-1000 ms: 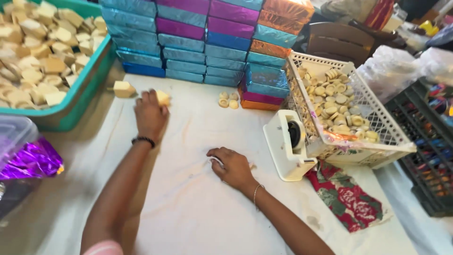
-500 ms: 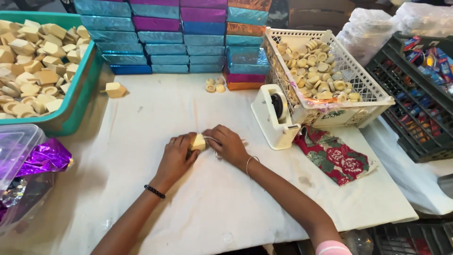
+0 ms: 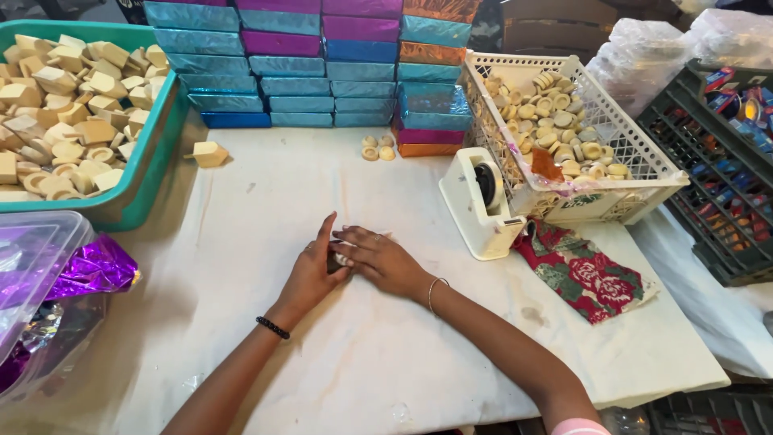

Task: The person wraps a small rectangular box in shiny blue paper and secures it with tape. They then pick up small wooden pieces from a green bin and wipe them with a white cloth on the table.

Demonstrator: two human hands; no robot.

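Both hands, left hand [image 3: 310,270] and right hand [image 3: 378,258], now cover the block [image 3: 335,261]; fingers closed around it.

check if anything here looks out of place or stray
A few strays: one pale block lies alone on the table beside the green tub, and three small rounds sit loose by the stacked foil-wrapped bars, outside the white basket.

The surface [image 3: 266,242] is covered in matt white cloth. Stacked blocks [image 3: 306,64] wear glossy metallic foil. The basket [image 3: 636,149] is cream plastic lattice; the tub [image 3: 153,169] smooth teal plastic.
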